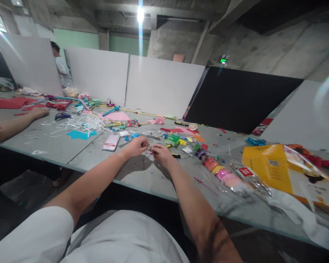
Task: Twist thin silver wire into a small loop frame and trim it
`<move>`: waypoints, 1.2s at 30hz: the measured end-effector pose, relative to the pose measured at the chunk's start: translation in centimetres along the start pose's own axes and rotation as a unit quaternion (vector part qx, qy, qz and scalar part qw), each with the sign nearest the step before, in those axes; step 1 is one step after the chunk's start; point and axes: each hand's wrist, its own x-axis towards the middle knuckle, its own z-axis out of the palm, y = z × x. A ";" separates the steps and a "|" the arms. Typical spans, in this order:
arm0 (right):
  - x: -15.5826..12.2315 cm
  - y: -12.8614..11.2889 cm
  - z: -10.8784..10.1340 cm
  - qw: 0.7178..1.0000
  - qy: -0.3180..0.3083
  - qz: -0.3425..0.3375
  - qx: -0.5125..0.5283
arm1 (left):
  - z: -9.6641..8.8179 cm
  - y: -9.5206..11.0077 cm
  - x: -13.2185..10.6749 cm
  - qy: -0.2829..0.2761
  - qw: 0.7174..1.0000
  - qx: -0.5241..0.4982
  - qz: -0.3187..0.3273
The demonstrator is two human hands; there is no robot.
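A view down a person's own bare arms to a grey bench strewn with craft clutter. The left hand and right hand meet fingertip to fingertip at the middle. Both are curled closed, pinching a small piece between them just above the bench top. It is too small to identify. The close two-handed pinch looks suited to fine work.

Taking the hands as the centre:
- At 1 o'clock, nearby, sits a green box.
- At 4 o'clock lies a clear sleeve holding a row of coloured tubs, with a yellow bag beyond it.
- At 10 o'clock is a flat card, with paper scraps farther out.
- At 9 o'clock, well apart, another person's forearm rests on the bench.
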 end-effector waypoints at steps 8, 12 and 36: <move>-0.2 0.1 0.1 0.996 0.045 -0.059 -0.048 | 0.1 0.2 0.0 -0.010 0.996 -0.072 -0.055; -0.4 -0.1 0.4 0.984 0.092 -0.130 -0.080 | 0.3 -0.1 0.1 -0.014 0.988 -0.121 -0.099; 0.6 0.6 1.1 0.987 0.095 -0.127 0.002 | 1.0 0.6 0.3 -0.027 0.942 -0.282 -0.179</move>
